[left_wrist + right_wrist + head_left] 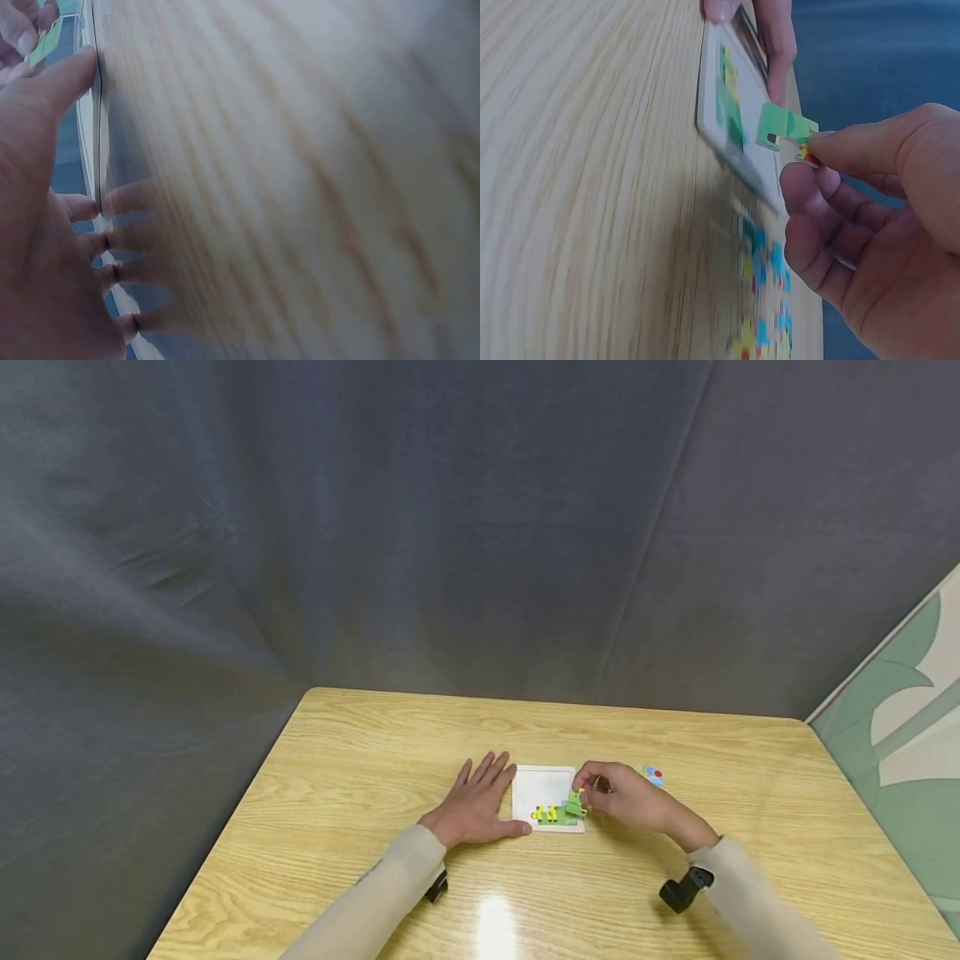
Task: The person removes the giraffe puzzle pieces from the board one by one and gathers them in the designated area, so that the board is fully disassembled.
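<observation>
My right hand [626, 795] pinches a mostly green jigsaw piece [784, 124] between thumb and fingertips, with small yellow and red marks on it. It holds the piece tilted just above the right side of a shallow white puzzle tray [538, 783]. Along the tray's near edge lie joined green and yellow jigsaw pieces [547, 815]. With fingers spread, my left hand [474, 807] rests at the tray's left side, its thumb at the near left corner. In the left wrist view, the left thumb [64, 82] shows, and the held piece appears at the upper left.
Loose jigsaw pieces [761, 277] in blue, yellow and red lie on the wooden table [360, 760] to the right of the tray, partly hidden by my right hand in the head view. A dark curtain [450, 527] hangs behind the table's far edge.
</observation>
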Available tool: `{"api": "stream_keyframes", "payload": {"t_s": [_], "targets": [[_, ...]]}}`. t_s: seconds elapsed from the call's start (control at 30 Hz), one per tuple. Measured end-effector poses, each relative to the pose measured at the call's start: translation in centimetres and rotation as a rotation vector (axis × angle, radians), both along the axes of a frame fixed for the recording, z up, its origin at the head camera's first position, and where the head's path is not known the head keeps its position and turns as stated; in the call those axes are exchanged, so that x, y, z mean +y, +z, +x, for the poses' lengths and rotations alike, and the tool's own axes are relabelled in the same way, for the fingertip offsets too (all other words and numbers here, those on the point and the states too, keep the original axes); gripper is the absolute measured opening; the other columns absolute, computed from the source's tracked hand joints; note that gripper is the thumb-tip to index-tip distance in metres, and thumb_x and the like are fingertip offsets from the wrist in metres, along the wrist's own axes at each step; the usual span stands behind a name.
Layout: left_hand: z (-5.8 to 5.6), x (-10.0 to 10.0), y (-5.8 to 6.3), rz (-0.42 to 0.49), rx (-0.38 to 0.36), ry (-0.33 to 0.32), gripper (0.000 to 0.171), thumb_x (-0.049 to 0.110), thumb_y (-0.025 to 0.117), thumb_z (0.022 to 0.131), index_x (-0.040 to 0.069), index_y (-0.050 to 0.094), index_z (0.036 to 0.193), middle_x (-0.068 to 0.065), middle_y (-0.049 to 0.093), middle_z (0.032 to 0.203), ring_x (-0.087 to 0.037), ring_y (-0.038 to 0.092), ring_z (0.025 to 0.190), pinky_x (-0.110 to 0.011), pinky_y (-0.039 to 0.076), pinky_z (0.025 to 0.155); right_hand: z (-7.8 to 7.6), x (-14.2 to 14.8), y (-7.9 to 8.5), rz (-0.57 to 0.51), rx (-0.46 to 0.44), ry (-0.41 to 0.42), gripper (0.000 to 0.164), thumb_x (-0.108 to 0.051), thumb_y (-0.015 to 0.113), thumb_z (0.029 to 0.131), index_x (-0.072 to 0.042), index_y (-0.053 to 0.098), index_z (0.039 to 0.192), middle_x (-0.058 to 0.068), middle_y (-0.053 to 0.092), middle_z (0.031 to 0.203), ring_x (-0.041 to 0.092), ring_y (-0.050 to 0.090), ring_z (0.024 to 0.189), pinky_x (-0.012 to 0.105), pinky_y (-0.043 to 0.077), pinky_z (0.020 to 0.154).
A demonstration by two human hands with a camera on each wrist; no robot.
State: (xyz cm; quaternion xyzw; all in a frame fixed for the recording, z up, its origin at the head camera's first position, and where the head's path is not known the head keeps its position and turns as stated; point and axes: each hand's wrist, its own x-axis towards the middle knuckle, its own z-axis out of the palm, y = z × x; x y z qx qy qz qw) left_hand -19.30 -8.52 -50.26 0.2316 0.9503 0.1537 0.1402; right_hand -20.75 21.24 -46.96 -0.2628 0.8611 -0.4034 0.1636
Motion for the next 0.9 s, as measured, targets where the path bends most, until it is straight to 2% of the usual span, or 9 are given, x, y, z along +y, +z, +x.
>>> {"api": "stream_keyframes", "payload": {"t_s": [0.37, 0.63, 0.9], "targets": [[-0.2, -0.1, -0.4, 0.003, -0.018, 0.001, 0.102, 0.074, 0.060, 0.096, 0.017, 0.022, 0.172, -0.003, 0.007, 0.183, -0.026, 0.005, 0.171, -0.057, 0.007, 0.138, 0.4, 3.1, 0.0, 0.035, 0.023, -0.021, 0.005, -0.006, 0.064, 0.105, -0.007, 0.069, 0.106, 0.005, 0.064, 0.091, 0.002, 0.052, 0.069, 0.020, 0.050, 0.061], [-0.2, -0.1, -0.5, 0.004, -0.013, -0.005, 0.102, 0.075, 0.059, 0.096, 0.017, 0.022, 0.172, -0.003, 0.007, 0.183, -0.026, 0.006, 0.171, -0.057, 0.007, 0.138, 0.8, 4.2, -0.5, 0.070, 0.037, 0.001, 0.005, -0.005, 0.066, 0.102, -0.008, 0.070, 0.104, -0.002, 0.062, 0.088, 0.000, 0.047, 0.070, 0.018, 0.044, 0.062], [-0.2, -0.1, -0.3, 0.008, -0.011, -0.004, 0.102, 0.073, 0.061, 0.096, 0.017, 0.024, 0.172, -0.003, 0.008, 0.183, -0.027, 0.007, 0.171, -0.058, 0.008, 0.138, 1.5, 4.4, -1.0, 0.086, 0.018, 0.019, 0.008, -0.003, 0.067, 0.101, -0.009, 0.071, 0.104, 0.000, 0.065, 0.093, 0.002, 0.050, 0.077, 0.020, 0.046, 0.065]]}}
